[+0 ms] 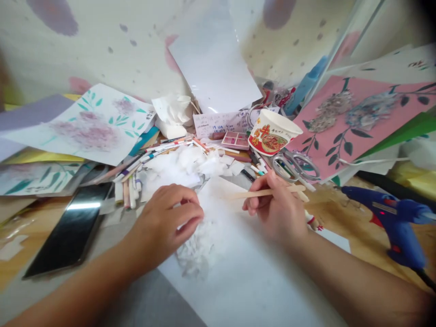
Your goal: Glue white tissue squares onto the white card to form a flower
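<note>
My right hand is closed around a flat wooden craft stick, whose tip points left over a large white sheet of paper. My left hand is over the left part of that sheet, its fingers curled and the thumb and finger tips close together. Whatever may be between those tips is too small to make out. Just below them, a cluster of crumpled whitish paper bits sits on the sheet. Beyond both hands lies a pile of torn white paper pieces.
A blue glue gun lies at right, a black phone at left. Farther back are a printed paper cup, scissors, several markers, and a pink palette. Flower pictures flank them: one white, one pink.
</note>
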`<state>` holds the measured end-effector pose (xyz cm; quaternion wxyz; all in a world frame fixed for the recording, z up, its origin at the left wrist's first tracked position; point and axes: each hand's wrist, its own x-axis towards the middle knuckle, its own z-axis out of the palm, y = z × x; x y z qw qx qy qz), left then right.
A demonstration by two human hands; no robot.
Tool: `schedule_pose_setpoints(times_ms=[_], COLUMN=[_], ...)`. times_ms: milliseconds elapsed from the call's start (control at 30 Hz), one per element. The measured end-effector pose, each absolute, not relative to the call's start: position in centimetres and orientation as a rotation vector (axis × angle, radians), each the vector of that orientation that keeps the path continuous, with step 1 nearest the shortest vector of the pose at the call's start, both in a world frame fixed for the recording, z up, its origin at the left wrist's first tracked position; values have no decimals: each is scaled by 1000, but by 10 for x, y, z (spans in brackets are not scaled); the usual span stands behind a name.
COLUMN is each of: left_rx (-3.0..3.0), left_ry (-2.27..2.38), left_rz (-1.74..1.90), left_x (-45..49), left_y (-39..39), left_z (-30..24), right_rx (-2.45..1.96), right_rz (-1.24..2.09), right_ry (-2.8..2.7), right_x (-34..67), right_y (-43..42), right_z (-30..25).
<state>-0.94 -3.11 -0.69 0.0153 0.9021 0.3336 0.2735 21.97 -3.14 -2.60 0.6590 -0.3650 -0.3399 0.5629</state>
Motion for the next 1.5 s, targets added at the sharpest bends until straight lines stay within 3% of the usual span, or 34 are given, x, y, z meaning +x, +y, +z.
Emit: schedule_pose_setpoints(times_ms=[633,1067,1333,1500], left_rx=[2780,2609,2476,2430], left_ry=[787,938,993,1008], left_rz=[547,494,473,530], left_x=[-5,-7,-7,-5], left_y=[-55,-48,-52,-54], left_z=[-7,-10,-12,-14], right_rx=[-860,-910,-966,-1040], right_rz=[1215,1102,800,839], right_ry=[-1584,-1763,-1883,-1811], right_x=[222,215,203,199], right_y=[-57,-56,-64,-64], right_z=[-18,-18,-22,-24])
